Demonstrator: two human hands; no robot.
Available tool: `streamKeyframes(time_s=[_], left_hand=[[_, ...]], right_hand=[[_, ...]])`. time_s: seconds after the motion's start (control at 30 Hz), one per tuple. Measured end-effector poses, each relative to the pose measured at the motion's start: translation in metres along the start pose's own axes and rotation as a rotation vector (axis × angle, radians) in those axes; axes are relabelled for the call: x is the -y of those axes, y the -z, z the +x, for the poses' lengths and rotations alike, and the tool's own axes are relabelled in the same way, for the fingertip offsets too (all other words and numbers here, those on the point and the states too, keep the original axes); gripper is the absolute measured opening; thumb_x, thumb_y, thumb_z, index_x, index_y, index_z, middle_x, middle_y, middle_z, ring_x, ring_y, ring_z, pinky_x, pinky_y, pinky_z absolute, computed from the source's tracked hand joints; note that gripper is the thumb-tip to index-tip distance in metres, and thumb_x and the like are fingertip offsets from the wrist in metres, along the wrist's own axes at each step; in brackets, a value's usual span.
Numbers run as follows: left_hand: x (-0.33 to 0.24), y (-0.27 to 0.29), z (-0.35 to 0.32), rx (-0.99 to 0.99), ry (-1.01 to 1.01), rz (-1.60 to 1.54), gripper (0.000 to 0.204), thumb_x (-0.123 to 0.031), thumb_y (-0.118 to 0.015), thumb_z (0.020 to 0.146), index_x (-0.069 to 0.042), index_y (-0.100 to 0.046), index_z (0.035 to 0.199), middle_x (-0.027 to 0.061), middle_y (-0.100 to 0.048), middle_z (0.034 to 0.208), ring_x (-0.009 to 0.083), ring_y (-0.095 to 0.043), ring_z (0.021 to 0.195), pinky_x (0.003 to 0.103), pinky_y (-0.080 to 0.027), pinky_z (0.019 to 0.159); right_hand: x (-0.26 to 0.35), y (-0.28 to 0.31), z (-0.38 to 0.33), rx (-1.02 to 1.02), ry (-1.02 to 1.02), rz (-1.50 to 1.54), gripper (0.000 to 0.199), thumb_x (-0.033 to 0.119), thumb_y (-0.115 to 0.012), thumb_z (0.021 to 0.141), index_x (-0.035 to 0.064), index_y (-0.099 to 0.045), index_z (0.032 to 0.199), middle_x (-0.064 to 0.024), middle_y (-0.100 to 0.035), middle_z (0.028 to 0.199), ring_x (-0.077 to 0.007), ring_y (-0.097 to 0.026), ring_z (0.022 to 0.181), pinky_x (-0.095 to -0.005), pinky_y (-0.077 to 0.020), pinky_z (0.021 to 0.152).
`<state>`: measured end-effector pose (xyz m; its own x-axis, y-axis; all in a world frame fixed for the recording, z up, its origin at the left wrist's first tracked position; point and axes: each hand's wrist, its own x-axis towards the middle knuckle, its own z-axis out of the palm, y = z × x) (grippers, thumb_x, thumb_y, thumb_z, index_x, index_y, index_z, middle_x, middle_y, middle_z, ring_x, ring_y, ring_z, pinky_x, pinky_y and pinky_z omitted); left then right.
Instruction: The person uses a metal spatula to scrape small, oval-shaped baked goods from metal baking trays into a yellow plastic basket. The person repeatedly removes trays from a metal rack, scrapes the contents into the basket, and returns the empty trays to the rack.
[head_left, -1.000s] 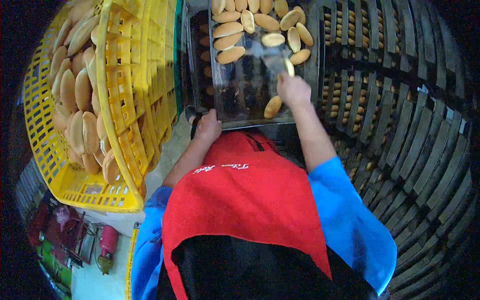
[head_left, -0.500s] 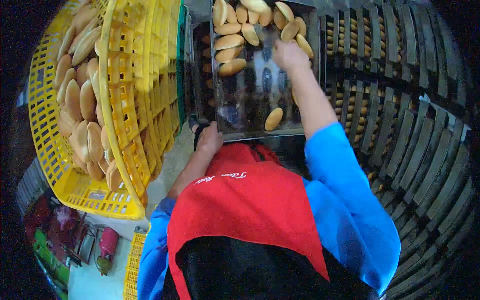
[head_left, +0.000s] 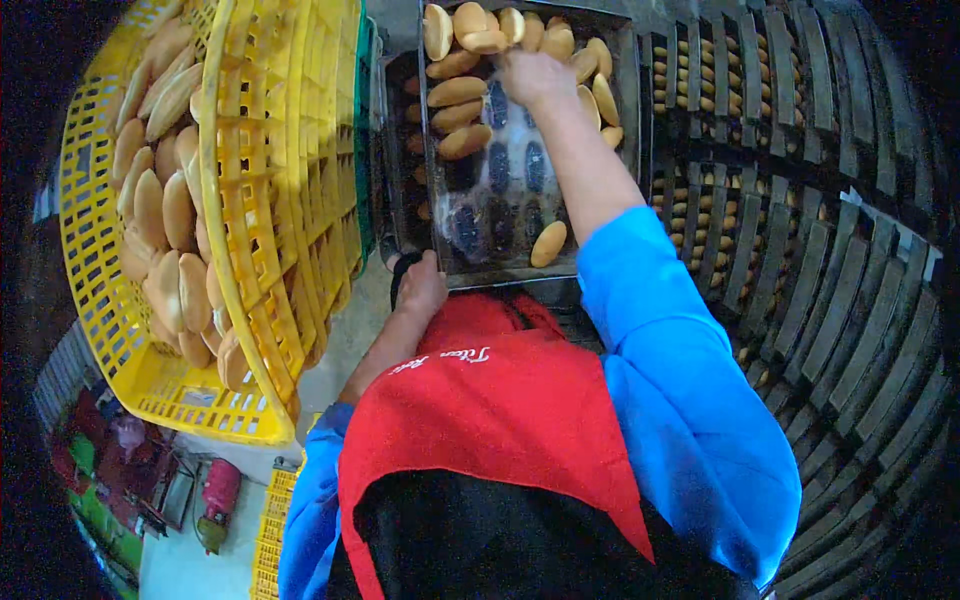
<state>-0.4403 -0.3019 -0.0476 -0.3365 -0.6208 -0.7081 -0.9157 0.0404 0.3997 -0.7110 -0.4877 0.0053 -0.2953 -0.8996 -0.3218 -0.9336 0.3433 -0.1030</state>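
Note:
A dark baking tray (head_left: 460, 280) with oval moulds lies before me, with golden bread rolls (head_left: 457, 91) bunched at its far end and along both sides. One lone roll (head_left: 548, 243) rests near its front right corner. My right hand (head_left: 532, 78) reaches over the tray into the far rolls; its fingers are blurred and partly hidden, so what they hold does not show. At the tray's near left corner my left hand (head_left: 424, 286) is closed on the edge, next to something black (head_left: 402, 268).
To the left stands a tall yellow crate (head_left: 265, 260) full of rolls, with a green crate edge (head_left: 368, 130) behind it. Racks of stacked dark trays (head_left: 790, 270) holding rolls fill the right. A red cylinder-shaped object (head_left: 220, 488) and another yellow crate (head_left: 272, 525) are at lower left.
My right hand has moved left and farther away across the tray, and several far rolls have shifted. The left hand stays at the tray's corner.

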Motion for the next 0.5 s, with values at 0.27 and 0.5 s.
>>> streamKeyframes(time_s=[0.27,0.5], left_hand=[[0.012,-0.019,0.005,0.023,-0.051,-0.059,0.030,-0.016,-0.056,0.084,0.001,-0.047,0.107,0.0284,-0.061,0.087,0.0443,-0.060,0.088,0.051,-0.047,0.079],[0.002,-0.005,-0.002,-0.039,-0.045,-0.002,0.027,-0.014,-0.056,0.083,0.002,-0.047,0.102,0.0290,-0.061,0.085,0.0444,-0.061,0.084,0.051,-0.048,0.076]], right_hand=[[-0.057,-0.028,-0.141,0.177,-0.240,-0.030,0.024,0.023,-0.046,0.085,0.0151,-0.063,0.101,-0.0194,-0.065,0.089,-0.0377,-0.064,0.085,-0.0484,-0.0510,0.075],[-0.078,0.021,0.004,0.249,-0.305,-0.042,0.035,0.031,-0.046,0.086,0.0121,-0.060,0.111,-0.0159,-0.060,0.114,-0.0325,-0.056,0.108,-0.0440,-0.0466,0.089]])
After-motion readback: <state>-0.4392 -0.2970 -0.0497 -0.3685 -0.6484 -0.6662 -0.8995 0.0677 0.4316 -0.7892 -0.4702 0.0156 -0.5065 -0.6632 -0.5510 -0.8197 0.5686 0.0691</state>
